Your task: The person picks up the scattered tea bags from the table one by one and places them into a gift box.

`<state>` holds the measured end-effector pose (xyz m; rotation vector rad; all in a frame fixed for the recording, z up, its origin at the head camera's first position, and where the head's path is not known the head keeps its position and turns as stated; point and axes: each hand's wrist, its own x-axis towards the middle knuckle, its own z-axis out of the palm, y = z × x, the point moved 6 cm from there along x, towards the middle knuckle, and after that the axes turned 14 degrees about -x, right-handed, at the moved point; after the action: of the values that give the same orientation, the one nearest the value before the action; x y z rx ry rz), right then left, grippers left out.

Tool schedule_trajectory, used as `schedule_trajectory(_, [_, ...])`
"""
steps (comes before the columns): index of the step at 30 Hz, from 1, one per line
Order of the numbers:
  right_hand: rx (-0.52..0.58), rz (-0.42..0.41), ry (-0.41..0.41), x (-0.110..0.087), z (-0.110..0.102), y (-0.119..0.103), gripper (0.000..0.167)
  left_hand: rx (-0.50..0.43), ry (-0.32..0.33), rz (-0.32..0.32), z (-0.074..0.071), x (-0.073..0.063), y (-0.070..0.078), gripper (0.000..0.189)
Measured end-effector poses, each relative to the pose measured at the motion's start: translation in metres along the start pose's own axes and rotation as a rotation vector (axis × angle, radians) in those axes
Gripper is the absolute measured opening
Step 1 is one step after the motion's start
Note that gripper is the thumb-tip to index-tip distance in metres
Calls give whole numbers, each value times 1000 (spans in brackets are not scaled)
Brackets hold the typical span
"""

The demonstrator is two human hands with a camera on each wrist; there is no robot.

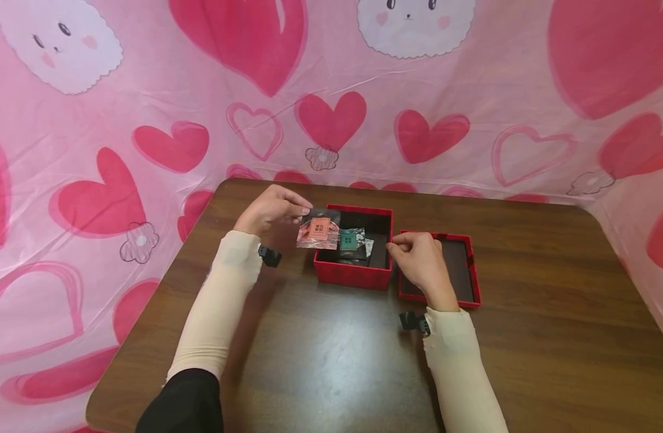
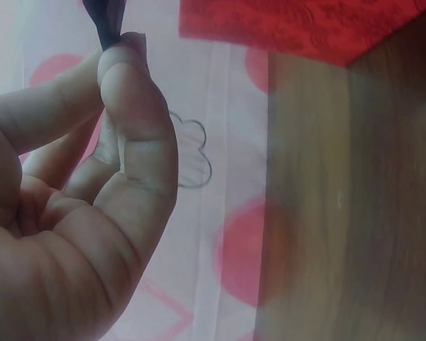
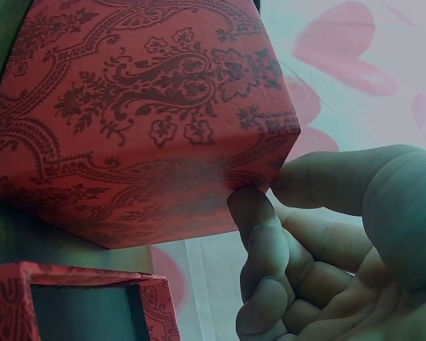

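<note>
My left hand (image 1: 274, 209) pinches a flat square sachet (image 1: 318, 230) by its upper left corner, between thumb and fingertips. The sachet has a black top, a reddish picture and an orange label, and overlaps the left side of a red box (image 1: 353, 275). In the left wrist view only a dark edge of the sachet (image 2: 106, 18) shows at the fingertips. Inside the box lies another sachet with a green label (image 1: 348, 239), on top of others. My right hand (image 1: 418, 258) pinches the box's right wall at the rim; dark floral patterning covers the box (image 3: 149, 92).
The red lid (image 1: 461, 270), dark inside, lies upturned on the brown wooden table (image 1: 320, 355), right of the box and partly under my right hand. A pink cloth with hearts (image 1: 331, 120) hangs behind and at both sides of the table.
</note>
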<state>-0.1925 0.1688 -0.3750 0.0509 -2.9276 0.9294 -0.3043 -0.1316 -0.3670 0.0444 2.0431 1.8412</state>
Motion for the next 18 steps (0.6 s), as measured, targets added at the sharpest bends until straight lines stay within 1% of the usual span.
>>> schedule_trajectory(4, [-2,-1,0,0,1,0,20,9,-15,18,9,3,4,15])
schedule_trajectory(11, [-8,-10,25,0,-2,-1,19,-13,-28,-3,25,7,9,16])
schedule_trajectory(15, [-9,-8,24,0,-2,-2,19,1,-40,15,33,9,12,16])
schedule_trajectory(18, [-6,-9,24,0,-2,-2,19,3,-44,13,38,10,13,15])
